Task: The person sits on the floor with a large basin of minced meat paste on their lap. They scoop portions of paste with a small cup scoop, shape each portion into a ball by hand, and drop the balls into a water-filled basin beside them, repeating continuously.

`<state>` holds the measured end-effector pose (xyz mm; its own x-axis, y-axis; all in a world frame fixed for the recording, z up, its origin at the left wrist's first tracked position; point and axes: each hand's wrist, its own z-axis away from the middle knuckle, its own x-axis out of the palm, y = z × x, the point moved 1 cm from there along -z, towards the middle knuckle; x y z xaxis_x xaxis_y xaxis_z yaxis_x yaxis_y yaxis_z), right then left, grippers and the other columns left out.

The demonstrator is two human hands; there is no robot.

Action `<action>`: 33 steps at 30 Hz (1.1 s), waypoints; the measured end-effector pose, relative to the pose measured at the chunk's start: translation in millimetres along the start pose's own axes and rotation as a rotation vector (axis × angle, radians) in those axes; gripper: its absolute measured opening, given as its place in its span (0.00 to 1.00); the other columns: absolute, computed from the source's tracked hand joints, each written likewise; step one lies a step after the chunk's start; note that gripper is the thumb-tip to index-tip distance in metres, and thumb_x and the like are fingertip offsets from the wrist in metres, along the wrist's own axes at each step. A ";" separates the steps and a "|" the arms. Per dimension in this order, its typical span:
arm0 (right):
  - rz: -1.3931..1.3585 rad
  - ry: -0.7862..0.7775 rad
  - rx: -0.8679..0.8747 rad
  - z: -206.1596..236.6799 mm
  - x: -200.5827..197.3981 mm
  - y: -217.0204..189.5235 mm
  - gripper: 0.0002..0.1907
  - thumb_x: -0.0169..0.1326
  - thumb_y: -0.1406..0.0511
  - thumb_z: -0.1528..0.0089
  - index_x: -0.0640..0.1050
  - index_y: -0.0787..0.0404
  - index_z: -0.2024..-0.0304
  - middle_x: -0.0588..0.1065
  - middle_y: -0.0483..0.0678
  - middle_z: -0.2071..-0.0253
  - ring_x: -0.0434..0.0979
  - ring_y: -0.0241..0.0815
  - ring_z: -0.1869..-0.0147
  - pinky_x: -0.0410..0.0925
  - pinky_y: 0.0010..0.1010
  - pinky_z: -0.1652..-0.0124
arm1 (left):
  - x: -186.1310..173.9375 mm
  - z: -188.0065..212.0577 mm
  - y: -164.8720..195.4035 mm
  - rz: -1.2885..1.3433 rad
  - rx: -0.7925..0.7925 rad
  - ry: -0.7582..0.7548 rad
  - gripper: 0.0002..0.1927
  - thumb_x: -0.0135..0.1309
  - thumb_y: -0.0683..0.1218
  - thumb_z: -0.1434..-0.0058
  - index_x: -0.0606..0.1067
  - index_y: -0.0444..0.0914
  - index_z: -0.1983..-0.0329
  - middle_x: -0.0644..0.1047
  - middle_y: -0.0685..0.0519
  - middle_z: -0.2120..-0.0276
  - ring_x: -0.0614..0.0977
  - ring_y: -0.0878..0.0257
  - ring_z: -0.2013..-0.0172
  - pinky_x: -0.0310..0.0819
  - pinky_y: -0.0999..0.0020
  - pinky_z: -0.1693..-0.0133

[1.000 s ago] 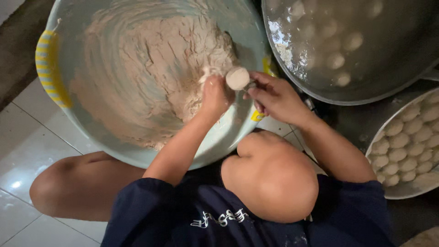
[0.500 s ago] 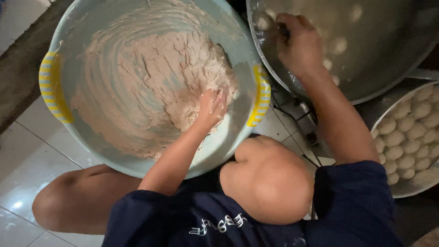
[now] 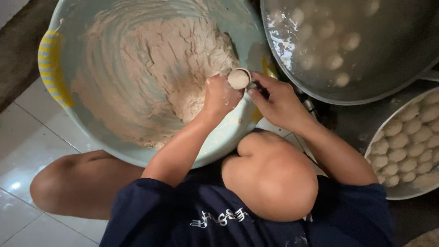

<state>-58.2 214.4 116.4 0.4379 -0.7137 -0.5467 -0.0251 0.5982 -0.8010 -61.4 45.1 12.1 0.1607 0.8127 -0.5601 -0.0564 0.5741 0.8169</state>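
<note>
Sitting on a white tiled floor (image 3: 27,137), a person is working over a big pale-green basin (image 3: 228,132) with yellow striped handles (image 3: 50,68). Pale beige dough (image 3: 173,59) is filling the basin's middle and smearing up its walls. The left hand (image 3: 222,93) is resting inside the basin at the dough's right edge, fingers curled around a small round dough ball (image 3: 238,78); the ball is sitting at the top of the fist, just above the basin's near-right wall. The right hand (image 3: 276,103) is meeting it from the right, fingertips (image 3: 254,89) bent and pinching a small dark spoon handle (image 3: 261,90) right beside the ball; how tight the pinch is, cannot tell. Both hands are touching or nearly touching at the ball.

Upper right, a large metal pot (image 3: 398,68) is holding water with about 8 pale balls (image 3: 340,41) showing in it, blurred. Far right, a round metal tray (image 3: 372,142) is carrying rows of shaped dough balls (image 3: 407,151), partly cut off by the frame. The person's 2 bare knees (image 3: 270,174) are showing below the basin, with a dark navy shirt (image 3: 183,215) at the bottom.
</note>
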 end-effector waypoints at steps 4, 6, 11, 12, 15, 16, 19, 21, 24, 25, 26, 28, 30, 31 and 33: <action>-0.258 -0.233 0.428 -9.6 2.6 6.3 0.23 0.52 0.63 0.33 0.74 0.56 0.35 0.75 0.51 0.72 0.70 0.34 0.74 0.66 0.28 0.72 | 18.7 8.7 -27.1 0.144 0.081 0.041 0.06 0.58 0.42 0.51 0.79 0.36 0.70 0.79 0.38 0.73 0.82 0.39 0.68 0.77 0.51 0.67; -0.462 -0.246 0.378 -13.1 6.1 9.1 0.21 0.51 0.63 0.32 0.74 0.59 0.36 0.74 0.45 0.69 0.71 0.29 0.71 0.67 0.24 0.72 | 27.0 14.1 -46.0 0.223 0.075 0.061 0.08 0.56 0.41 0.52 0.78 0.34 0.70 0.78 0.37 0.73 0.82 0.38 0.66 0.77 0.52 0.66; -0.480 -0.023 0.392 -23.0 -14.7 36.8 0.17 0.51 0.66 0.30 0.75 0.62 0.40 0.76 0.40 0.64 0.71 0.29 0.69 0.67 0.24 0.71 | 27.6 35.0 -101.2 -0.195 0.047 0.109 0.27 0.69 0.53 0.55 0.77 0.25 0.66 0.78 0.31 0.72 0.81 0.37 0.70 0.75 0.47 0.65; -0.496 0.034 0.335 -30.9 -25.8 47.2 0.13 0.50 0.67 0.28 0.77 0.66 0.43 0.75 0.43 0.64 0.72 0.30 0.68 0.68 0.27 0.71 | 27.8 37.7 -111.3 -0.240 -0.190 -0.091 0.25 0.72 0.55 0.50 0.78 0.28 0.70 0.78 0.33 0.73 0.82 0.39 0.70 0.76 0.49 0.66; -0.243 0.275 0.246 -64.3 -54.8 86.7 0.15 0.51 0.67 0.26 0.75 0.61 0.37 0.76 0.46 0.63 0.75 0.34 0.65 0.70 0.29 0.66 | 18.1 32.8 -127.9 0.039 -0.267 -0.165 0.28 0.69 0.56 0.52 0.80 0.30 0.58 0.78 0.35 0.77 0.81 0.42 0.75 0.76 0.51 0.69; -0.098 0.322 0.171 -74.9 -64.2 99.7 0.14 0.53 0.67 0.25 0.76 0.62 0.38 0.77 0.49 0.58 0.77 0.37 0.60 0.70 0.32 0.62 | 13.3 27.5 -131.5 0.174 -0.303 -0.144 0.29 0.68 0.57 0.51 0.78 0.30 0.57 0.79 0.38 0.75 0.83 0.45 0.74 0.79 0.53 0.70; 0.569 0.416 -0.166 -91.8 -79.4 128.3 0.18 0.55 0.76 0.32 0.74 0.69 0.39 0.74 0.61 0.50 0.78 0.51 0.50 0.73 0.41 0.54 | -0.9 -7.4 -141.4 0.173 -0.326 -0.070 0.28 0.65 0.61 0.47 0.77 0.32 0.60 0.80 0.42 0.74 0.85 0.49 0.72 0.82 0.55 0.70; 0.598 0.415 -0.203 -101.6 -85.3 139.4 0.18 0.56 0.76 0.35 0.73 0.67 0.42 0.74 0.61 0.45 0.78 0.55 0.44 0.73 0.44 0.47 | -4.6 -35.0 -147.1 -0.357 -0.243 0.006 0.27 0.65 0.63 0.42 0.82 0.32 0.68 0.78 0.39 0.78 0.82 0.45 0.73 0.77 0.51 0.65; 0.672 0.490 -0.320 -104.7 -91.1 134.1 0.20 0.57 0.77 0.36 0.74 0.67 0.41 0.73 0.63 0.44 0.77 0.56 0.41 0.74 0.40 0.46 | 7.5 -48.9 -154.9 0.016 -0.435 0.036 0.29 0.63 0.63 0.43 0.80 0.30 0.66 0.79 0.41 0.77 0.83 0.48 0.74 0.76 0.52 0.66; 0.700 0.524 -0.364 -103.0 -92.9 127.2 0.21 0.57 0.77 0.36 0.75 0.68 0.39 0.72 0.64 0.44 0.77 0.56 0.42 0.75 0.38 0.48 | 13.8 -47.6 -154.8 0.016 -0.346 0.116 0.27 0.63 0.62 0.43 0.81 0.31 0.66 0.80 0.40 0.76 0.82 0.46 0.72 0.76 0.53 0.67; 0.641 0.499 -0.319 -100.7 -96.1 119.1 0.19 0.56 0.78 0.33 0.74 0.66 0.40 0.74 0.62 0.45 0.79 0.54 0.43 0.74 0.38 0.49 | 21.4 -43.9 -153.3 0.017 -0.257 0.195 0.25 0.63 0.61 0.43 0.82 0.32 0.66 0.80 0.40 0.74 0.82 0.45 0.71 0.76 0.53 0.67; 0.521 0.449 -0.227 -94.1 -102.1 98.9 0.14 0.54 0.78 0.28 0.74 0.64 0.41 0.76 0.57 0.48 0.81 0.51 0.46 0.74 0.39 0.50 | 32.2 -39.1 -148.7 0.150 -0.272 0.229 0.23 0.62 0.58 0.46 0.79 0.33 0.62 0.81 0.41 0.72 0.82 0.43 0.70 0.77 0.54 0.70; 0.722 0.532 -0.354 -83.7 -104.0 74.3 0.16 0.60 0.77 0.32 0.74 0.65 0.44 0.76 0.57 0.54 0.80 0.51 0.53 0.72 0.37 0.55 | 42.0 -31.1 -147.7 0.413 -0.478 0.138 0.27 0.61 0.54 0.52 0.72 0.33 0.54 0.81 0.42 0.72 0.84 0.44 0.70 0.79 0.54 0.75; 0.822 0.570 -0.416 -76.4 -99.9 62.9 0.17 0.63 0.76 0.34 0.74 0.66 0.45 0.76 0.57 0.57 0.79 0.51 0.56 0.71 0.37 0.58 | 42.0 -28.5 -145.3 0.373 -0.383 0.142 0.21 0.57 0.54 0.43 0.74 0.33 0.56 0.80 0.41 0.70 0.82 0.43 0.68 0.77 0.54 0.70; 0.451 0.495 -0.336 -53.3 -85.7 44.6 0.14 0.57 0.76 0.31 0.71 0.66 0.45 0.75 0.55 0.55 0.78 0.45 0.54 0.72 0.32 0.54 | 34.2 -17.8 -132.1 0.298 -0.204 0.138 0.18 0.50 0.53 0.26 0.78 0.33 0.59 0.79 0.38 0.66 0.80 0.42 0.64 0.73 0.53 0.61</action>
<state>-144.7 282.9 114.5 -0.1336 -0.5533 -0.8222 -0.4146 0.7848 -0.4608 -66.1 -1.2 -117.4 -0.0258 0.9449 -0.3265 -0.2774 0.3070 0.9104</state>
